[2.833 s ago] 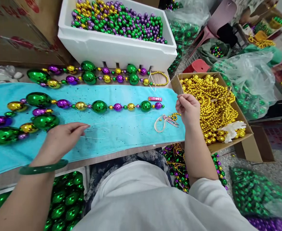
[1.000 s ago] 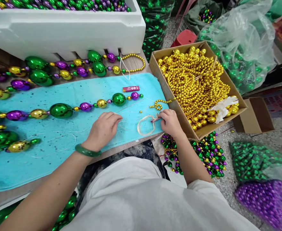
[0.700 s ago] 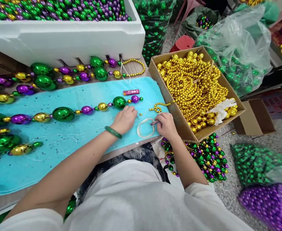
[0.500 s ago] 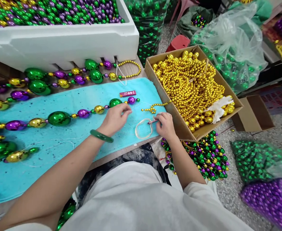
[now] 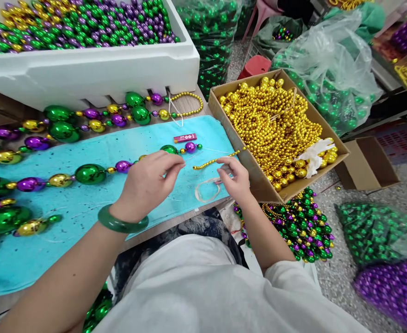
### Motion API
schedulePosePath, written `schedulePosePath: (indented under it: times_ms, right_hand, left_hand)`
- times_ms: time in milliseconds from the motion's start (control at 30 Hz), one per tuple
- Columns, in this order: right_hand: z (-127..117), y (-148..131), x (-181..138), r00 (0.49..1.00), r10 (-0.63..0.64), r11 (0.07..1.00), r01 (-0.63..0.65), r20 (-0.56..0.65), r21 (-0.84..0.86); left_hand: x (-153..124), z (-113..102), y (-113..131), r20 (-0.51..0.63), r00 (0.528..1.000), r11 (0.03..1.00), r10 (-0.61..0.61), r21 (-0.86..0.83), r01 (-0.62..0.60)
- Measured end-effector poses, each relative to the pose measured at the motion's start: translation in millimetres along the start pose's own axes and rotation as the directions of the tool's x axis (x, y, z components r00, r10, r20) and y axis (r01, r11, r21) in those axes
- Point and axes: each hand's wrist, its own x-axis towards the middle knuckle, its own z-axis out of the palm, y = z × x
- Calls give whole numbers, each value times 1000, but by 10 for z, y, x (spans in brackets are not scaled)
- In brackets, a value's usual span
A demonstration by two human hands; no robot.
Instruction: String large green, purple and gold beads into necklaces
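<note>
My left hand (image 5: 148,182), with a green bangle at the wrist, is pinched shut above the turquoise cloth (image 5: 85,203), holding one end of a thin string near a strand of small gold beads (image 5: 213,160). My right hand (image 5: 234,178) is closed on the other end of that strand, which runs taut toward the cardboard box of gold beads (image 5: 276,125). A string of large green, purple and gold beads (image 5: 89,173) lies on the cloth behind my left hand. A white loop of cord (image 5: 205,189) lies under my hands.
A white foam box (image 5: 95,69) of mixed beads stands at the back, with more big-bead strings (image 5: 95,118) before it. A small red item (image 5: 185,138) lies on the cloth. Bags of green and purple beads (image 5: 373,231) cover the floor to the right.
Both hands have lifted off the cloth. The small gold strand, which lay curled by the box, is now pulled straight between my hands. My right hand left the red-handled tool by the cord.
</note>
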Motion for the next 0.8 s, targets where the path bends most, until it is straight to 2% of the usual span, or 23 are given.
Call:
schedulePosePath:
  times_ms: [67,133,233,300,333,400,433,467,533,567,600,633,667,733,767,800]
  right_hand:
    - [105,-210,19,994,-22,984,3,106,177]
    - [216,-369,44,984,-69,971,29,162,238]
    - [348,-473,73,989,-82,973,53,123,226]
    - [396,-494,70,992,-73,975,50,99,216]
    - [408,-504,64,992,-74,977,52,101,207]
    - [400,-545,59,988,-99,981,77,120,176]
    - [378,-579,67,984,-124,982,104,130,155]
    - [341,-620,89,978,-155,982,137,141,129]
    - [224,-720,175,963,-213,977,206,164,59]
    - [149,-772,240,955,-235,972,235,179,22]
    - [71,-822,317,949,-249,967,256,194,-10]
    - [-3,-867,402,943,-262,962,273,204,-28]
    - [-68,-904,489,935,-281,955,294,217,-30]
    - [-147,-954,653,918,-322,943,333,232,-10]
    - [-160,-969,720,910,-339,938,347,240,6]
    - [-156,-977,777,904,-348,936,352,247,28]
  left_hand:
    - [-32,6,46,53,994,988,90,117,-96]
    - [-60,18,56,85,987,974,137,171,-150]
    - [-122,12,1,38,987,974,156,158,-160]
    - [-191,-4,-56,-114,974,973,197,144,-180]
    - [-233,-9,-79,-222,946,966,237,158,-205]
    - [-319,-3,-92,-404,856,944,323,197,-264]
    - [-355,10,-78,-446,835,946,321,191,-262]
    - [-384,27,-50,-443,854,962,273,145,-233]
    - [-409,55,31,-323,943,995,84,-32,-100]
    - [-407,57,74,-248,969,994,-10,-108,-17]
    - [-399,47,111,-213,974,988,-76,-147,45]
    - [-390,24,143,-242,965,987,-98,-148,63]
    - [-382,-9,169,-337,938,993,-84,-110,49]
    - [-378,-85,214,-500,865,999,38,17,-34]
    - [-379,-113,239,-522,848,995,96,50,-82]
    - [-376,-127,267,-499,860,994,109,32,-107]
